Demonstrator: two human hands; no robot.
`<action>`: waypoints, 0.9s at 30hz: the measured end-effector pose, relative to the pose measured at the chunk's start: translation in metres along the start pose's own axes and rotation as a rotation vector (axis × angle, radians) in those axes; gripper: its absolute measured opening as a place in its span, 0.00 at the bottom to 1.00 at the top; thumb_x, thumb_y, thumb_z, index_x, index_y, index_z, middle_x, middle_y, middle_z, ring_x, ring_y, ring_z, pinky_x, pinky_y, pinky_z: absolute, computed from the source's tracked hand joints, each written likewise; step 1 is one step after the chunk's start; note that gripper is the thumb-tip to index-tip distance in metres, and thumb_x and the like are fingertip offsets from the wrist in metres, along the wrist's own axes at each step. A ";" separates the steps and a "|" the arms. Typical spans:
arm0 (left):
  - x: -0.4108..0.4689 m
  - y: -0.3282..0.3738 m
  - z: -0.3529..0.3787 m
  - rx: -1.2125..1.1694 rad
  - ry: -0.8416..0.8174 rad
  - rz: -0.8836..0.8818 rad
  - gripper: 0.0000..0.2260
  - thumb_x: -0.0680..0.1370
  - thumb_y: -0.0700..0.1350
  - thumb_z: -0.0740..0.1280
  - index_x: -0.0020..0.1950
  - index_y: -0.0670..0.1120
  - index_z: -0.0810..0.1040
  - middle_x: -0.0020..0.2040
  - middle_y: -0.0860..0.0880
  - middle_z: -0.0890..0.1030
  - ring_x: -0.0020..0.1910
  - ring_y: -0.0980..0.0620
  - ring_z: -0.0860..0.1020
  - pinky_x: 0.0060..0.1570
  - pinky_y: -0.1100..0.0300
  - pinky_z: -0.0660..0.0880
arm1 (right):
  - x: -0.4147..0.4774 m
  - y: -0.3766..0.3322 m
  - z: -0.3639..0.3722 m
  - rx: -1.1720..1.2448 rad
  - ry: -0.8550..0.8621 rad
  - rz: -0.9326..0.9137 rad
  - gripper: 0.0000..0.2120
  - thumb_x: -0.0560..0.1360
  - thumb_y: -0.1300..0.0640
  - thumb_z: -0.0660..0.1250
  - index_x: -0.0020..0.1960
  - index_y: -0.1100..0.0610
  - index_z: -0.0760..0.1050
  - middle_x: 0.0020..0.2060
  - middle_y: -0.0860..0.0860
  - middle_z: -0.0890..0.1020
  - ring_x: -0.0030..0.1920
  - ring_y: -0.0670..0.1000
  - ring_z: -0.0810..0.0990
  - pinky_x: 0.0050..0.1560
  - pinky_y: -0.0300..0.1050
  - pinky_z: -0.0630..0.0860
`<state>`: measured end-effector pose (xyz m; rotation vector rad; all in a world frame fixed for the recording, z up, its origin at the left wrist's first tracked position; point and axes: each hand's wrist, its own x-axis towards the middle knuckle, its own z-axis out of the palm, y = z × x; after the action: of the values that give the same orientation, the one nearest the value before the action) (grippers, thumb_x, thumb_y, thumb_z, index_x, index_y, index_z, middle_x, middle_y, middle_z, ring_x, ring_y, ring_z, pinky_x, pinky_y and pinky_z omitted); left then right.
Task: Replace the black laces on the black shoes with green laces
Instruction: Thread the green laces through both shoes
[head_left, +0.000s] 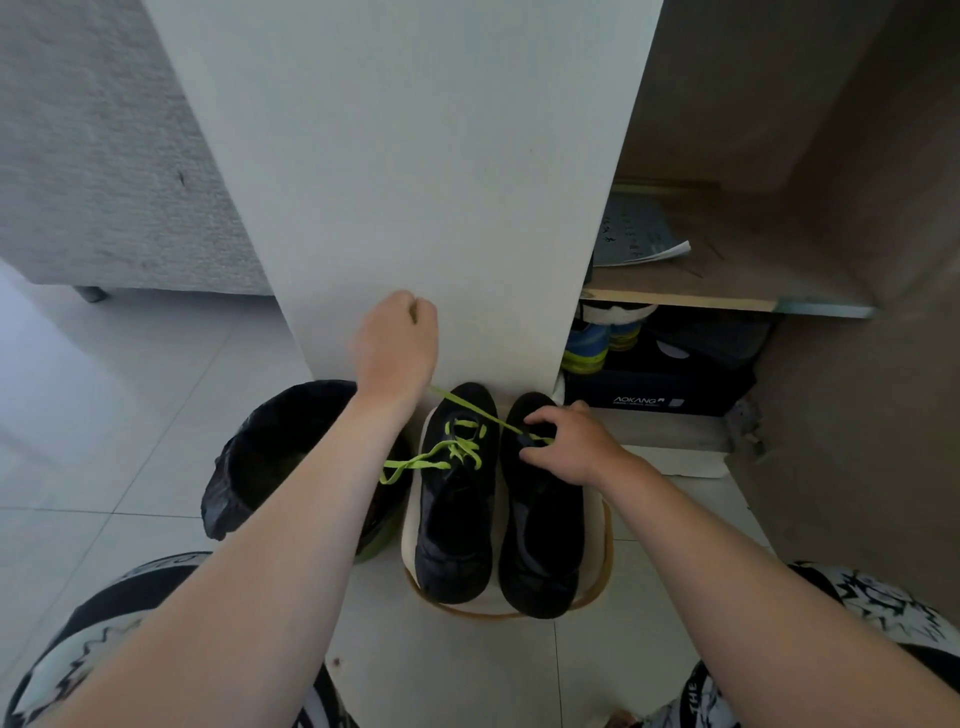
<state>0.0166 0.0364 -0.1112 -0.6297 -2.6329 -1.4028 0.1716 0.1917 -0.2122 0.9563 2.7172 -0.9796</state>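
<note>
Shoes, two and black, are set side by side on a round stool (408, 525) on the tiled floor (130, 441), toes pointed at a white panel (415, 208). The left shoe (454, 499) is already threaded with a green lace (460, 449), whose loose ends are spilled off its left side. The right shoe (540, 530) is only being begun: a taut lace (470, 408), also green, is stretched across the left shoe's toe from one hand to the other.

The left grip (397, 348), a bare hand, is raised before the panel with its fingers curled into a fist, and the taut lace is led out from under it, so it is taken as clamped on that lace. The right grip (569, 447) is laid on the front of the right shoe, thumb and fingers bent together where the lace meets the eyelets; the lace is pinched there.

A bin (280, 441) lined with a black bag is placed just left of the stool. A dark box (649, 400) is kept under a shelf (727, 301) to the right.
</note>
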 end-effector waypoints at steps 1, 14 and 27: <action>0.001 0.001 -0.006 0.004 0.150 0.065 0.16 0.80 0.42 0.57 0.32 0.47 0.59 0.28 0.51 0.62 0.28 0.54 0.60 0.30 0.56 0.55 | 0.000 -0.001 0.000 0.002 -0.006 0.002 0.27 0.71 0.44 0.75 0.68 0.45 0.74 0.63 0.52 0.66 0.64 0.56 0.73 0.65 0.45 0.71; -0.010 -0.029 0.010 0.784 -0.535 -0.171 0.05 0.79 0.47 0.62 0.48 0.46 0.74 0.47 0.47 0.76 0.53 0.43 0.78 0.44 0.57 0.68 | -0.003 0.004 -0.021 0.040 -0.172 0.207 0.11 0.72 0.57 0.66 0.53 0.56 0.71 0.50 0.56 0.76 0.48 0.55 0.79 0.37 0.42 0.71; -0.039 0.037 0.050 -0.118 -0.906 0.084 0.12 0.77 0.41 0.64 0.57 0.54 0.79 0.41 0.54 0.83 0.32 0.63 0.76 0.34 0.66 0.70 | -0.038 -0.043 -0.084 0.506 -0.087 -0.092 0.09 0.78 0.61 0.65 0.40 0.61 0.78 0.25 0.51 0.73 0.23 0.51 0.66 0.29 0.44 0.63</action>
<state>0.0723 0.0828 -0.1215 -1.7094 -3.0641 -1.4902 0.1861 0.1970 -0.1119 0.8238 2.5037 -1.7347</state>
